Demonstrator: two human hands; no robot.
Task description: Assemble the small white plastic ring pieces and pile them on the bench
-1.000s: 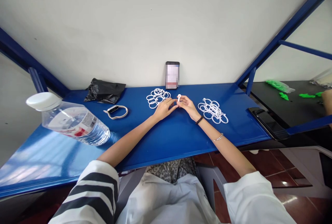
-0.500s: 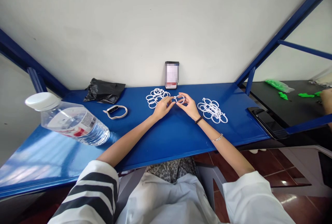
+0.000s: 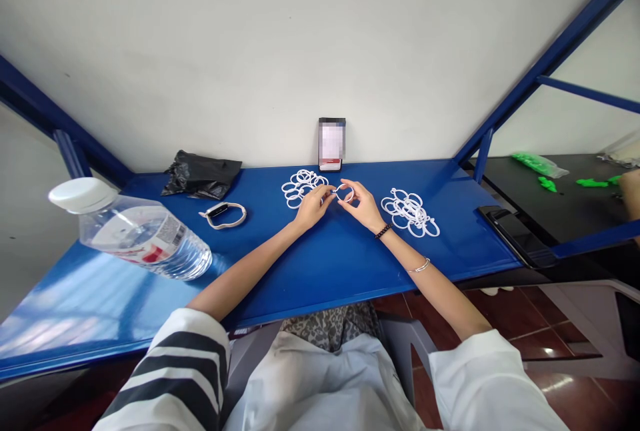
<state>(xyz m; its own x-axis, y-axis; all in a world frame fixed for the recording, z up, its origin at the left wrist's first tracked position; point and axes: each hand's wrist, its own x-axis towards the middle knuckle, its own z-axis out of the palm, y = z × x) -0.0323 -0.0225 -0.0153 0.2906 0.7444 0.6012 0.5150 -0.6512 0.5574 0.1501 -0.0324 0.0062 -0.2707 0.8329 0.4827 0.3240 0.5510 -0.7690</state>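
Between my two hands is a white curtain ring (image 3: pixel 339 196) with a small eyelet on its left side. My left hand (image 3: pixel 313 208) pinches the ring at that eyelet, thumb and forefinger pressed together. The fingers and thumb of my right hand (image 3: pixel 365 207) curl round the opposite side of the ring. Just behind my left hand lies a pile of white rings (image 3: pixel 291 186), partly hidden by the fingers. Another pile of white rings (image 3: pixel 411 212) rests to the right of my right hand.
A phone (image 3: pixel 331 144) leans on the wall. Leftward on the blue table (image 3: pixel 320 264) are a watch (image 3: pixel 226 225), a black plastic bag (image 3: pixel 205 176) and a large water bottle (image 3: pixel 145 234). A black phone-like object (image 3: pixel 513 234) lies at the right edge, near green pieces (image 3: pixel 547 184).
The ring has turned slightly and shifted a little left between my fingers. My right fingers have closed in round it a bit. Both piles are unchanged.
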